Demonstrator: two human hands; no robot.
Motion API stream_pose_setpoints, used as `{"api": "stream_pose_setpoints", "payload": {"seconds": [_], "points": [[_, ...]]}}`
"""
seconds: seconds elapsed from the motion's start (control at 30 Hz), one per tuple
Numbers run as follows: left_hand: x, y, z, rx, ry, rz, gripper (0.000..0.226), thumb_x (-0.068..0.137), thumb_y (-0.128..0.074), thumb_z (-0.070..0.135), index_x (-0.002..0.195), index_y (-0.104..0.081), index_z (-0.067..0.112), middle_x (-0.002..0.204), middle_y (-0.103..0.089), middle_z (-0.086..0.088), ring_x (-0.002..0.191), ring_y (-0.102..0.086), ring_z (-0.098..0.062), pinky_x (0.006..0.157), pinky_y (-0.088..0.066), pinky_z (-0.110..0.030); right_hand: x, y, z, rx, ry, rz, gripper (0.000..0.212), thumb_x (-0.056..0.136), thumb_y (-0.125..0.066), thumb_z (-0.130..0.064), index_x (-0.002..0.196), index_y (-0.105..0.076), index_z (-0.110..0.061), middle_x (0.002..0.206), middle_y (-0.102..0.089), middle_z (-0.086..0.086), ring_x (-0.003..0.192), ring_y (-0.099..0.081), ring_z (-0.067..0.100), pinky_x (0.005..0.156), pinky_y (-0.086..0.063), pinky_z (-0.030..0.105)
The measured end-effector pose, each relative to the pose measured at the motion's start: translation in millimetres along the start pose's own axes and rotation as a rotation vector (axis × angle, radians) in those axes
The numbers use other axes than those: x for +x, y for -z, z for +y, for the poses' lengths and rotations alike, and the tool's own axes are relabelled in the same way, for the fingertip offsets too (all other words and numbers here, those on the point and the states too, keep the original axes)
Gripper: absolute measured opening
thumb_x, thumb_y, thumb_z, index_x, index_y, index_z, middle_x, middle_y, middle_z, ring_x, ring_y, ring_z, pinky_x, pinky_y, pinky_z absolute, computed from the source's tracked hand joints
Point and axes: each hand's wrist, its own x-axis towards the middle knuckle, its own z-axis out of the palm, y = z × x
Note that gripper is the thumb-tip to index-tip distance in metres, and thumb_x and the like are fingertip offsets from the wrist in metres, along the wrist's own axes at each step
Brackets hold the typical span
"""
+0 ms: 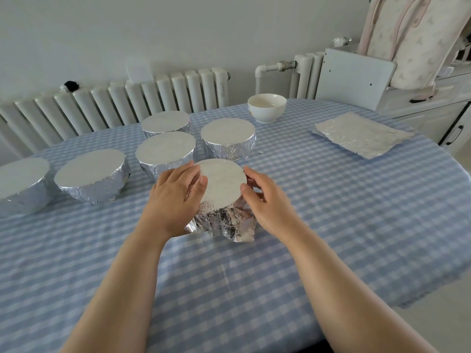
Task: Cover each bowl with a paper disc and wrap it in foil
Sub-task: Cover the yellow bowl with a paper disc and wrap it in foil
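A white paper disc (221, 184) covers a bowl at the table's middle, with crumpled foil (224, 222) loosely gathered up its sides. My left hand (175, 200) presses the foil against the bowl's left side, thumb at the disc's edge. On the right side, my right hand (265, 200) grips the foil, fingers at the disc's rim. Several foil-wrapped bowls with discs on top (91, 178) (165, 152) (228, 138) stand behind and to the left. A bare white bowl (266, 108) sits at the back. A flat foil sheet (362, 135) lies at the right.
The table carries a blue-and-white checked cloth (331, 212). A white radiator (114, 108) runs along the wall behind it. A white cabinet (433, 110) and a padded seat stand at the back right, close to the table's curved edge.
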Motion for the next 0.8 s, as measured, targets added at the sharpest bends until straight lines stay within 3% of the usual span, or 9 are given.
{"api": "stream_pose_setpoints", "payload": {"seconds": [0.13, 0.3, 0.37, 0.5, 0.67, 0.7, 0.8], "points": [[8.7, 10.0, 9.7, 0.063, 0.002, -0.043, 0.073, 0.094, -0.020, 0.068, 0.147, -0.043, 0.023, 0.154, -0.038, 0.006, 0.145, -0.022, -0.015, 0.119, -0.021, -0.042, 3.7, -1.0, -1.6, 0.000, -0.015, 0.035, 0.052, 0.096, -0.050, -0.052, 0.140, -0.049, -0.024, 0.138, -0.050, -0.009, 0.126, -0.050, 0.006, 0.103, -0.048, 0.042], [29.5, 16.8, 30.1, 0.125, -0.082, -0.174, 0.057, 0.104, -0.026, 0.049, 0.155, -0.027, 0.025, 0.164, -0.016, 0.010, 0.150, -0.008, -0.010, 0.122, -0.009, -0.039, 4.4, -3.8, -3.6, 0.053, -0.039, 0.053, 0.057, 0.089, -0.053, -0.061, 0.135, -0.051, -0.027, 0.132, -0.055, -0.012, 0.121, -0.054, 0.003, 0.100, -0.050, 0.042], [35.5, 12.1, 35.2, 0.150, -0.132, -0.227, 0.055, 0.105, -0.025, 0.048, 0.156, -0.024, 0.027, 0.164, -0.012, 0.011, 0.151, -0.005, -0.011, 0.122, -0.006, -0.039, 3.9, -5.8, -3.7, 0.057, -0.045, 0.049, 0.060, 0.086, -0.055, -0.061, 0.135, -0.050, -0.027, 0.131, -0.056, -0.012, 0.120, -0.055, 0.003, 0.101, -0.050, 0.041], [40.3, 3.3, 35.3, 0.184, -0.171, -0.309, 0.053, 0.103, -0.023, 0.056, 0.154, -0.023, 0.040, 0.164, -0.014, 0.013, 0.151, -0.008, -0.013, 0.123, -0.007, -0.044, 1.7, -1.4, -2.2, 0.036, -0.029, 0.022, 0.050, 0.095, -0.057, -0.044, 0.140, -0.048, -0.025, 0.134, -0.054, -0.011, 0.123, -0.050, 0.001, 0.107, -0.044, 0.035], [39.8, 0.2, 36.6, 0.251, -0.183, -0.338, 0.055, 0.100, -0.024, 0.061, 0.153, -0.017, 0.048, 0.164, -0.009, 0.015, 0.151, -0.004, -0.013, 0.122, -0.003, -0.042, -5.3, -10.7, 0.3, 0.129, -0.101, 0.074, 0.052, 0.093, -0.057, -0.051, 0.139, -0.048, -0.028, 0.138, -0.052, -0.010, 0.125, -0.049, 0.003, 0.107, -0.043, 0.033], [39.4, 0.2, 36.5, 0.261, -0.186, -0.346, 0.056, 0.099, -0.023, 0.063, 0.152, -0.015, 0.049, 0.164, -0.008, 0.015, 0.151, -0.004, -0.013, 0.122, -0.002, -0.042, -7.1, -14.9, 1.8, 0.166, -0.116, 0.093, 0.050, 0.092, -0.057, -0.052, 0.135, -0.051, -0.028, 0.135, -0.054, -0.010, 0.121, -0.053, 0.002, 0.103, -0.045, 0.030], [39.4, 0.7, 35.7, 0.286, -0.190, -0.367, 0.061, 0.094, -0.017, 0.071, 0.152, -0.011, 0.051, 0.164, -0.005, 0.015, 0.151, -0.002, -0.014, 0.123, -0.002, -0.045, -14.7, -20.1, -2.5, 0.172, -0.125, 0.132, 0.043, 0.096, -0.056, -0.045, 0.134, -0.055, -0.025, 0.128, -0.048, -0.013, 0.106, -0.052, -0.011, 0.088, -0.042, 0.005]]}}
